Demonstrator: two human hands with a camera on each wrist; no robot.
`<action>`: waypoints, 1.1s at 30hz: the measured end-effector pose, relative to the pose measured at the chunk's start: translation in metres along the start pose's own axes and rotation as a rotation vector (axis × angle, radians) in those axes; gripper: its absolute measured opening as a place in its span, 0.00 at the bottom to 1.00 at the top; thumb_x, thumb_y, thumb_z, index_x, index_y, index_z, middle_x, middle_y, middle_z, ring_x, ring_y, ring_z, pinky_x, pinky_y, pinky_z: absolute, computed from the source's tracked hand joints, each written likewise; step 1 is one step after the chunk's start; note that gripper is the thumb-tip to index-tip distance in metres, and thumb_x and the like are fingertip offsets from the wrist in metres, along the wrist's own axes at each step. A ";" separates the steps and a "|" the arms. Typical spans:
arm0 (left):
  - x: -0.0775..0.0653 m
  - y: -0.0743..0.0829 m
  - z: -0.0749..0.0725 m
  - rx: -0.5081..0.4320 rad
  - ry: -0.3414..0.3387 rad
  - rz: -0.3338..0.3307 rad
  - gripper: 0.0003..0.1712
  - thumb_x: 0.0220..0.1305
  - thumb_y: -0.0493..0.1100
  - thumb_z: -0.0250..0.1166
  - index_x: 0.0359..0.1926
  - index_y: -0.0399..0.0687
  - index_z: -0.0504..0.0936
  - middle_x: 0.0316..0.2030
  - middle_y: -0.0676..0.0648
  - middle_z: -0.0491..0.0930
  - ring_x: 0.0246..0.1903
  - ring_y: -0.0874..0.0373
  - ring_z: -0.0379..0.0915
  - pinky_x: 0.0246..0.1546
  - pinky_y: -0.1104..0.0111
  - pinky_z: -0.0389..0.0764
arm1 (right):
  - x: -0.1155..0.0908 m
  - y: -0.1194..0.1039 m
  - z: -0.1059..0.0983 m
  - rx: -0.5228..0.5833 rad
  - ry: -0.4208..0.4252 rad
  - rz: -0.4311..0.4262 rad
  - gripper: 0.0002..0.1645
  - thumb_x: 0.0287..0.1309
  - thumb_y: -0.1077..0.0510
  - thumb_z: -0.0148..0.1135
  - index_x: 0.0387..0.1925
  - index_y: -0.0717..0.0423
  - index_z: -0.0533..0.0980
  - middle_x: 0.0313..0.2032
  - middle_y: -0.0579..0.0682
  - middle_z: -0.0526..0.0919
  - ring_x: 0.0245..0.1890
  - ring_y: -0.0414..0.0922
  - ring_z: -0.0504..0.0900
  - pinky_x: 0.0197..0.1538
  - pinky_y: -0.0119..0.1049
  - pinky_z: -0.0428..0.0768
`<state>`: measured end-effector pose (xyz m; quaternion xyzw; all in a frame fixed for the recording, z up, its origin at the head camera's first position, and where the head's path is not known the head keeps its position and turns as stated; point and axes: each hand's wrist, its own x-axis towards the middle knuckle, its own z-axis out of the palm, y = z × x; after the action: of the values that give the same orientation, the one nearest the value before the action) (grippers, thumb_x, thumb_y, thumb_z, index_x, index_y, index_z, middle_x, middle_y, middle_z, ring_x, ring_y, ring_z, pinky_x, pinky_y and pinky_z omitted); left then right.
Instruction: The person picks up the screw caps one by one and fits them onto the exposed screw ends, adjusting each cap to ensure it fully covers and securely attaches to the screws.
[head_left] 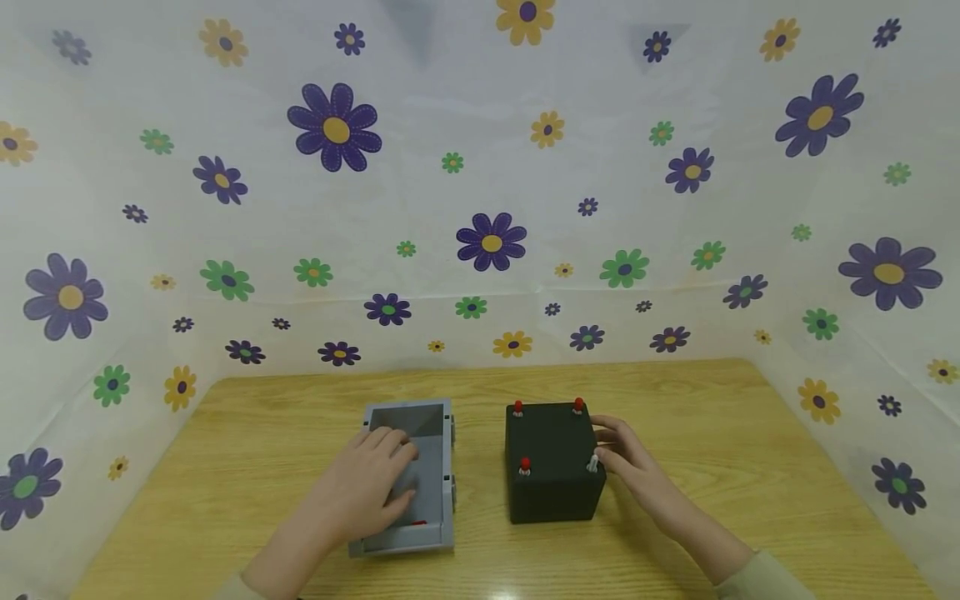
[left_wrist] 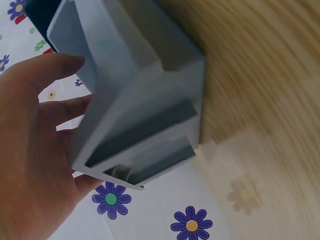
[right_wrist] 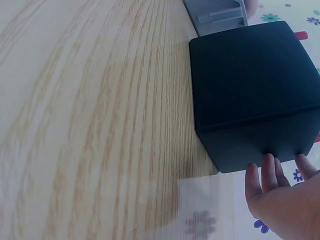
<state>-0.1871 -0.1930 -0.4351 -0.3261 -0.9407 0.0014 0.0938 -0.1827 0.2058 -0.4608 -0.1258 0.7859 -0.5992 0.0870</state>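
Note:
My left hand (head_left: 367,483) is over the grey bin (head_left: 447,458), its fingers loosely bent and reaching across the opening. In the left wrist view the thumb and fingers lie about the bin's wall. A small red cap (head_left: 419,523) lies on the bin's floor near the front. My right hand (head_left: 637,467) is at the right side of a black box (head_left: 555,500), fingertips against its side face in the right wrist view. Red-capped toggle switches (head_left: 525,464) stand at three corners of the box top. At the front right corner, a bare metal toggle switch (head_left: 593,463) stands close to the right thumb.
Both containers stand on a wood-grain table (head_left: 480,567), with a narrow gap between them. Clips or hinges (head_left: 453,492) project from the bin's right wall. A white sheet with printed flowers (head_left: 420,200) encloses the back and both sides of the table.

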 end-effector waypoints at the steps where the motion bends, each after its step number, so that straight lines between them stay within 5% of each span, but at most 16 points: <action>1: 0.000 -0.001 0.000 0.003 -0.004 0.002 0.23 0.66 0.51 0.73 0.55 0.43 0.83 0.54 0.42 0.83 0.57 0.44 0.78 0.63 0.45 0.81 | 0.000 0.000 0.000 0.000 0.003 0.002 0.31 0.84 0.55 0.46 0.79 0.60 0.56 0.72 0.67 0.64 0.69 0.54 0.67 0.63 0.31 0.77; 18: 0.001 -0.013 0.011 0.241 -0.103 0.068 0.23 0.66 0.53 0.69 0.54 0.43 0.85 0.54 0.41 0.83 0.56 0.45 0.78 0.64 0.49 0.79 | 0.003 -0.002 0.000 -0.011 0.001 0.005 0.30 0.84 0.55 0.46 0.79 0.60 0.57 0.72 0.67 0.66 0.68 0.52 0.68 0.66 0.42 0.75; 33: 0.005 -0.002 0.010 0.385 -0.192 0.058 0.23 0.62 0.58 0.71 0.48 0.46 0.88 0.49 0.45 0.84 0.50 0.49 0.76 0.58 0.55 0.78 | 0.001 0.000 0.001 -0.012 0.010 0.018 0.31 0.84 0.55 0.46 0.79 0.61 0.56 0.71 0.67 0.65 0.69 0.55 0.68 0.65 0.35 0.76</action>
<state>-0.1937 -0.1911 -0.4436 -0.3276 -0.9178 0.2148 0.0640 -0.1834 0.2048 -0.4605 -0.1162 0.7910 -0.5943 0.0879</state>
